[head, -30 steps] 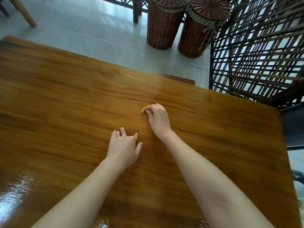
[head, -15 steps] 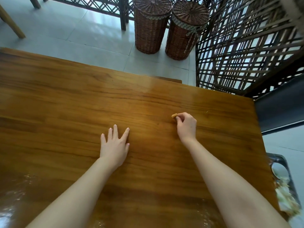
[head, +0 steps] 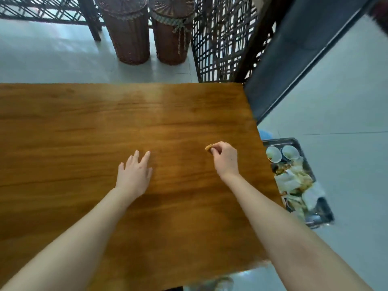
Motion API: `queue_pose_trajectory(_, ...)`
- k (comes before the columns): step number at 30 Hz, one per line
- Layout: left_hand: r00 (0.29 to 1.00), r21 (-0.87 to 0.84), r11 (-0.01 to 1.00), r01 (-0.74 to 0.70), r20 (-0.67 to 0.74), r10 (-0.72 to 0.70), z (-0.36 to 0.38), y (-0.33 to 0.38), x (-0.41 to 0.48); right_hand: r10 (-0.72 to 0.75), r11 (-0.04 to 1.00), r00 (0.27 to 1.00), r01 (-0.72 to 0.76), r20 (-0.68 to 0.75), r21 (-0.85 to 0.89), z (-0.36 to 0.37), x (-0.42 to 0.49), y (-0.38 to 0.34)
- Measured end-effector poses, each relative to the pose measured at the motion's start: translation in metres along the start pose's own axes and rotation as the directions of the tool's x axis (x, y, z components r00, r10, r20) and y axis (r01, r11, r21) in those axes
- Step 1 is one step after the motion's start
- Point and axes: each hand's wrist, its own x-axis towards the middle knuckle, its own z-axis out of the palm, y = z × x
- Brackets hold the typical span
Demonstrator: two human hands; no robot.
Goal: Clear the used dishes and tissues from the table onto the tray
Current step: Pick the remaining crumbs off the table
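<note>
Tan scrap [head: 208,147], perhaps food, is pinched by the right hand [head: 225,160], left hand [head: 134,175] spread over the table [head: 84,122]; next, carry it to the tray [head: 281,140] at three o'clock.

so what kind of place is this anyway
Likely a restaurant or café dining room, though I can't be sure: a big wooden table, a metal tray beside it piled with used bowls and tissues, and wicker baskets by a dark lattice screen on a tiled floor.
</note>
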Motion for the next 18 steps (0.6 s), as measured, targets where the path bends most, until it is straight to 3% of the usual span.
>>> queue_pose_trajectory(18, 0.987, -0.013, 0.987, -0.159, -0.005, 0.158, 0.055, 0.248, -0.091, 0.153, 0.98, 0.983, -0.138, -0.098, 0.145, -0.23, -0.131, 0.234)
